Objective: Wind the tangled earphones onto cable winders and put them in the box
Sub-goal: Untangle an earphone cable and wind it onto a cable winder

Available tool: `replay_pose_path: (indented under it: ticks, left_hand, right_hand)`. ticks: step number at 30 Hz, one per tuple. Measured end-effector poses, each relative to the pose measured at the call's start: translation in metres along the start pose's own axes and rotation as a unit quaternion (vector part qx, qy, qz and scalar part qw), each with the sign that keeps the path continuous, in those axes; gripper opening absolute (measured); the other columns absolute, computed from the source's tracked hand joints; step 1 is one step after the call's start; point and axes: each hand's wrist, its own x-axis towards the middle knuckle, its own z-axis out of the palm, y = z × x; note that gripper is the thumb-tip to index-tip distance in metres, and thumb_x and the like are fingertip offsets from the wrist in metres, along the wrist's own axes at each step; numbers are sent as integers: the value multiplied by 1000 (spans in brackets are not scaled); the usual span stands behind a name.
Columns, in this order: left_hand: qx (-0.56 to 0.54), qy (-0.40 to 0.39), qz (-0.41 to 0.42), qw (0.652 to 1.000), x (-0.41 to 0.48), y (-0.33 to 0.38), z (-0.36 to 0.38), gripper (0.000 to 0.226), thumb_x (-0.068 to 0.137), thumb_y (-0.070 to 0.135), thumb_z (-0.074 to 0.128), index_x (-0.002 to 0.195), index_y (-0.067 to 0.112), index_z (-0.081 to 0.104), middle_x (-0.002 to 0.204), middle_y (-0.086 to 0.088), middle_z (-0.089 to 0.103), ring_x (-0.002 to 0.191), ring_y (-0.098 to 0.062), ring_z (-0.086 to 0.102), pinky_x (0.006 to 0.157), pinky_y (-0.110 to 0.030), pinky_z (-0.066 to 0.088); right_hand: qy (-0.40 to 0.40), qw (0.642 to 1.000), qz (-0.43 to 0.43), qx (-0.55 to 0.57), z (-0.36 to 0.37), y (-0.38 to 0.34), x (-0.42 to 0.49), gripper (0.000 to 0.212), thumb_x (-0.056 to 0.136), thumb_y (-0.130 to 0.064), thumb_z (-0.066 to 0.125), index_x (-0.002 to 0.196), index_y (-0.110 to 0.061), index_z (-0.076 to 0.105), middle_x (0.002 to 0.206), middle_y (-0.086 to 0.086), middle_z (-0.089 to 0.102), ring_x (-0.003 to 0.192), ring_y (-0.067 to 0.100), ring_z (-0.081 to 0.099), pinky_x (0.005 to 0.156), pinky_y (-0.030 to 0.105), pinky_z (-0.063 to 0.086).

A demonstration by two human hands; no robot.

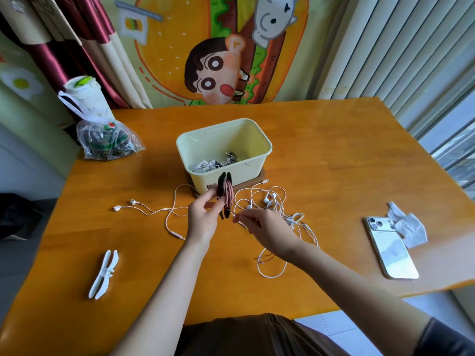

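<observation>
My left hand (203, 219) pinches a black cable winder (224, 195) wrapped with pinkish-brown cable, held upright just in front of the pale yellow box (223, 140). My right hand (262, 227) pinches the loose end of that cable beside the winder's lower tip. A tangle of white earphones (275, 201) lies on the table behind my right hand. A pinkish-white earphone pair (144, 208) is stretched out to the left. A white empty winder (104, 271) lies at the near left. The box holds several wound earphones.
A white phone (390, 249) lies face down at the right beside a crumpled tissue (408, 227). A clear plastic bag (108, 140) and a lidded cup (84, 98) stand at the far left corner. The wooden table (334, 155) ends near my body.
</observation>
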Motion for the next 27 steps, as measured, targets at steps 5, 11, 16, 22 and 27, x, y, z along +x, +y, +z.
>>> replay_pose_path:
  ticks: [5,11,16,22,27]
  left_hand:
    - [152,-10,56,987,4,-9,-4,30,91,5,60,121,8,64,121,-3,61,111,-11,52,76,2,37]
    - [197,-142,44,969,-2,-12,-1,30,93,8,57,121,13,65,119,-3,64,110,-17,56,76,-7,40]
    - [200,-206,10,958,-9,-3,-1,29,94,14,56,123,17,63,115,3,61,90,-11,54,69,-3,41]
    - [105,-270,-18,957,-16,7,-2,29,93,14,58,115,34,61,114,21,62,103,-6,54,84,-7,41]
    - [15,-286,-48,957,-21,11,-3,26,92,17,56,111,34,63,109,26,66,112,10,53,94,-12,41]
  right_hand:
    - [5,999,-20,-42,-26,-7,1,20,95,-21,53,93,-15,72,72,-13,52,55,-2,49,53,10,34]
    - [12,995,-20,-94,-44,2,13,18,90,-29,60,91,-16,73,84,-1,67,66,10,54,58,20,40]
    - [23,995,-9,-92,-60,8,22,15,84,-30,67,90,-17,74,81,-6,66,63,-1,50,55,10,34]
    - [41,996,3,-75,-68,17,26,9,81,-27,71,85,-19,74,80,-12,64,67,-4,53,57,10,36]
    - [43,998,16,-36,-67,22,25,15,83,-27,67,89,-15,73,81,-11,63,65,-3,52,56,9,37]
